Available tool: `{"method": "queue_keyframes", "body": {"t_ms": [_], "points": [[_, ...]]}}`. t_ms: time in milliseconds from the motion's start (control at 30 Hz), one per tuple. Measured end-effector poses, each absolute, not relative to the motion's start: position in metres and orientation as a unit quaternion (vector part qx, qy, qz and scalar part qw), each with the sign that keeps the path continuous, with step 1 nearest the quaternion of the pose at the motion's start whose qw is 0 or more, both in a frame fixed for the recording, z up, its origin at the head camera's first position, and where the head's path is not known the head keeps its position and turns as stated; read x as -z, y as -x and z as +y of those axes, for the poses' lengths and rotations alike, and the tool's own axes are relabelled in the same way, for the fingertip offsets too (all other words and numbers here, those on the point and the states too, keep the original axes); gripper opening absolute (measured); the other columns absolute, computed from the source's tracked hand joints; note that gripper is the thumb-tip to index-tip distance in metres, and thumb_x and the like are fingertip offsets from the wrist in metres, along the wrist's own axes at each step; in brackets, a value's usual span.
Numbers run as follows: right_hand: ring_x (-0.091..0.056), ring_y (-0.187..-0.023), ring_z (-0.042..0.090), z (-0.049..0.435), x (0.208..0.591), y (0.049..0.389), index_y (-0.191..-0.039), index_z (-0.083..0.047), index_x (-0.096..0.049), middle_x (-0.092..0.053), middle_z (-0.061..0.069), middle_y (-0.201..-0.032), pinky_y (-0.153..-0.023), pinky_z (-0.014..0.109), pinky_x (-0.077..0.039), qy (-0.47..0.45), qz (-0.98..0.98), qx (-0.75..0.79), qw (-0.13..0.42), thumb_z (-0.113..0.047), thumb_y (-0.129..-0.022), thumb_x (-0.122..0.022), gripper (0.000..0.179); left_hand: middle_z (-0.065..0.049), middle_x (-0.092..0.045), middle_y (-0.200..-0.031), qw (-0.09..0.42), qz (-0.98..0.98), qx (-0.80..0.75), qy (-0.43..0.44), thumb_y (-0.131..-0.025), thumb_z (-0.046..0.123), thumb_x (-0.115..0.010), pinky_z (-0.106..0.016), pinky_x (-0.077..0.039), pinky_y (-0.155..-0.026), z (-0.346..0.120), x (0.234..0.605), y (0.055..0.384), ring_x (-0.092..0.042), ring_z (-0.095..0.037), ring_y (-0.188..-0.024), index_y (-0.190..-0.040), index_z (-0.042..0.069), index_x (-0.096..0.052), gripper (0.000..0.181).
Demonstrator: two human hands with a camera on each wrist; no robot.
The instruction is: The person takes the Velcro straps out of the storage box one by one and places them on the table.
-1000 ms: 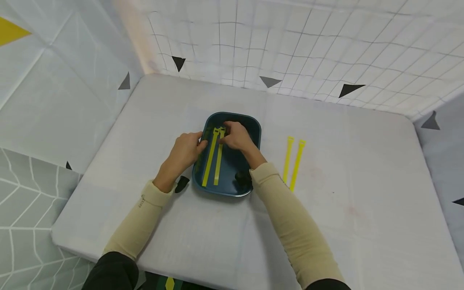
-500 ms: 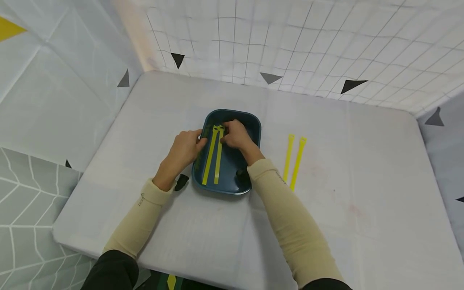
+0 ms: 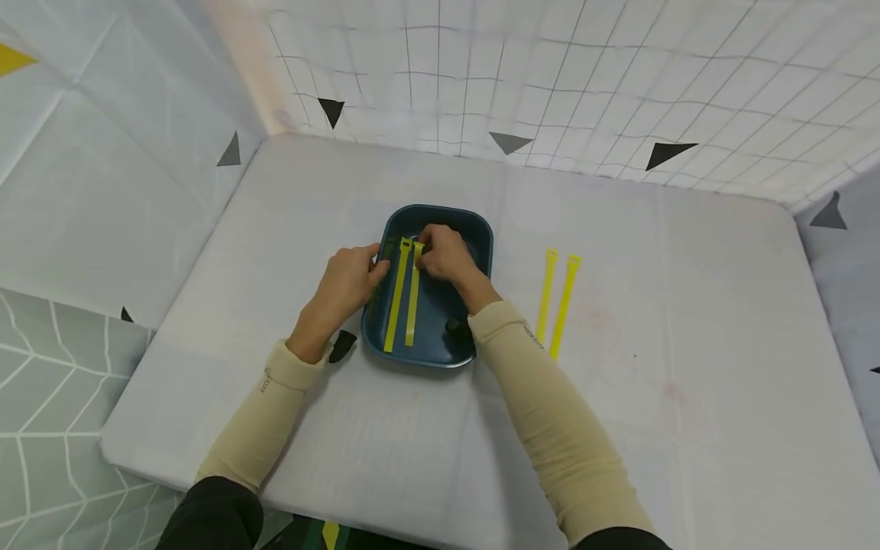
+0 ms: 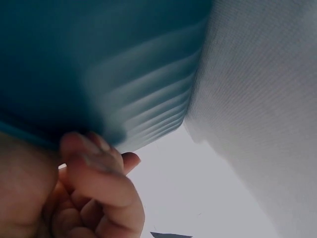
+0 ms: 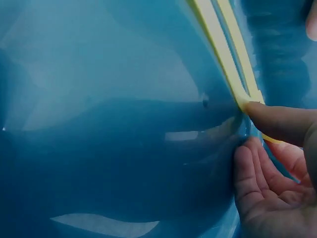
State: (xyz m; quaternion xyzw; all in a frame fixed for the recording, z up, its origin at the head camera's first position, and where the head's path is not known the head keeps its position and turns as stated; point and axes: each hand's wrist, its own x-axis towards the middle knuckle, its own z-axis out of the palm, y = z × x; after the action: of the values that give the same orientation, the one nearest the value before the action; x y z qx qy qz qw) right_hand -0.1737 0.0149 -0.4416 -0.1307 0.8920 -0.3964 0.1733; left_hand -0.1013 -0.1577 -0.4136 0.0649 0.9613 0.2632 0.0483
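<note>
Two yellow cable ties with slotted heads lie lengthwise in a dark blue tray (image 3: 440,313). My right hand (image 3: 450,256) reaches into the tray and pinches the right-hand cable tie (image 3: 412,305) near its head. In the right wrist view, the thumb (image 5: 282,121) presses on that tie, which bends up at the grip. The other cable tie (image 3: 396,298) lies just left of it. My left hand (image 3: 347,279) grips the tray's left rim, thumb over the edge. The left wrist view shows its curled fingers (image 4: 104,183) against the ribbed outer wall (image 4: 143,89).
Two more yellow cable ties (image 3: 548,294) (image 3: 566,305) lie side by side on the white tabletop (image 3: 687,344) right of the tray. Behind the table hangs a white gridded sheet (image 3: 550,84). A small black piece (image 3: 342,346) shows by the left wrist.
The right fingers have drawn together on the right-hand cable tie. Its head has shifted slightly down and apart from the other tie's head. The left hand keeps its place on the rim.
</note>
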Motion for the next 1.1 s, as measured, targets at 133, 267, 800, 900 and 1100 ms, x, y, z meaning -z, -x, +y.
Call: {"method": "queue_keyframes", "body": {"t_ms": [133,267,800,900,1100], "points": [[-0.060,-0.089,0.027,0.015,0.439,0.172,-0.112,0.001,-0.062,-0.064,0.015,-0.104,-0.077,0.037,-0.051,0.123,0.888,0.410,0.168,0.000,-0.090,-0.067,0.023,-0.007,-0.056,-0.064,0.034,0.961,-0.263,-0.072,-0.101,0.016,-0.058,-0.031,-0.040,-0.049,-0.158,0.413,0.100,-0.052,-0.020,-0.052,-0.098,0.000,-0.063,0.017],[-0.060,-0.086,0.027,0.015,0.437,0.171,-0.114,0.002,-0.063,-0.065,0.015,-0.102,-0.075,0.037,-0.050,0.118,0.883,0.423,0.166,0.000,-0.089,-0.067,0.025,-0.007,-0.054,-0.063,0.030,0.960,-0.267,-0.074,-0.100,0.015,-0.059,-0.031,-0.038,-0.049,-0.158,0.412,0.100,-0.051,-0.020,-0.052,-0.093,0.002,-0.061,0.016],[-0.068,-0.081,0.027,0.017,0.431,0.167,-0.125,0.006,-0.062,-0.066,0.018,-0.099,-0.072,0.034,-0.057,0.103,0.823,0.528,0.183,0.006,-0.091,-0.058,0.034,-0.008,-0.054,-0.064,0.041,0.960,-0.270,-0.068,-0.101,0.016,-0.058,-0.031,-0.039,-0.049,-0.157,0.409,0.101,-0.051,-0.021,-0.053,-0.095,0.002,-0.061,0.015],[-0.069,-0.083,0.029,0.017,0.431,0.167,-0.135,0.004,-0.055,-0.065,0.018,-0.103,-0.073,0.036,-0.057,0.098,0.816,0.537,0.189,0.006,-0.091,-0.060,0.044,-0.008,-0.054,-0.064,0.041,0.960,-0.269,-0.071,-0.101,0.015,-0.059,-0.031,-0.039,-0.049,-0.156,0.408,0.102,-0.052,-0.021,-0.053,-0.095,0.001,-0.061,0.015],[-0.069,-0.084,0.028,0.017,0.433,0.165,-0.140,0.000,-0.051,-0.065,0.017,-0.105,-0.074,0.036,-0.057,0.094,0.809,0.551,0.183,0.004,-0.093,-0.063,0.049,-0.008,-0.055,-0.064,0.042,0.958,-0.272,-0.075,-0.100,0.015,-0.059,-0.030,-0.038,-0.048,-0.158,0.411,0.101,-0.051,-0.020,-0.052,-0.095,0.001,-0.061,0.015]]}}
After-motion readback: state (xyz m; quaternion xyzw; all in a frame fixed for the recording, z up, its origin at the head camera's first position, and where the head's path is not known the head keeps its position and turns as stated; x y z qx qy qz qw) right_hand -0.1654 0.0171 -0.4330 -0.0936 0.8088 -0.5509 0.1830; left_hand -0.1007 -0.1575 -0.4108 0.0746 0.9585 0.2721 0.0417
